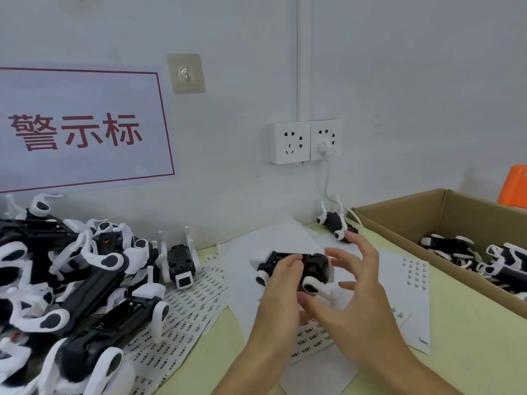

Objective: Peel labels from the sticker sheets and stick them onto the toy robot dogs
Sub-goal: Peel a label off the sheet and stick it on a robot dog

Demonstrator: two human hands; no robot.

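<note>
— What have the hands got?

— My left hand (281, 276) grips a black-and-white toy dog (296, 267) above the sticker sheets (196, 303) mid-worktop (467, 337). My right hand (353, 292) is just beside it, fingers spread, grasping nothing.

— The rest?

— A pile of dogs (65, 280) lies left; more are in the cardboard box (399, 220) on the right.
</note>
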